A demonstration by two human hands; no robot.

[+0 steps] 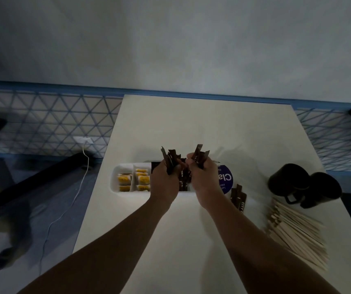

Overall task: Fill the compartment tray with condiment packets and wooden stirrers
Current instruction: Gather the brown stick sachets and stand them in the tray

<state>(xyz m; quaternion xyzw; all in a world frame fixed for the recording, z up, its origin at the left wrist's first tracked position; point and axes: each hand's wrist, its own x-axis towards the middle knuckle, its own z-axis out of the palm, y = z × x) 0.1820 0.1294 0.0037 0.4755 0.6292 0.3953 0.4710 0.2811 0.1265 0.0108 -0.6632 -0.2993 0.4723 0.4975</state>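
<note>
While the left hand (163, 180) and right hand (204, 179) are each clutching brown packets (170, 161) over the compartment tray (114, 180), packet-loading is seemingly proceeding; lowering them neatly into the compartment beneath is likely coming next.

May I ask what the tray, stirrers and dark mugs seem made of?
Tray: probably white plastic, smooth with rounded moulded corners. Stirrers: pale bare wood, thin flat sticks. Mugs: matte black, ceramic or coated metal; too dim to tell.
</note>
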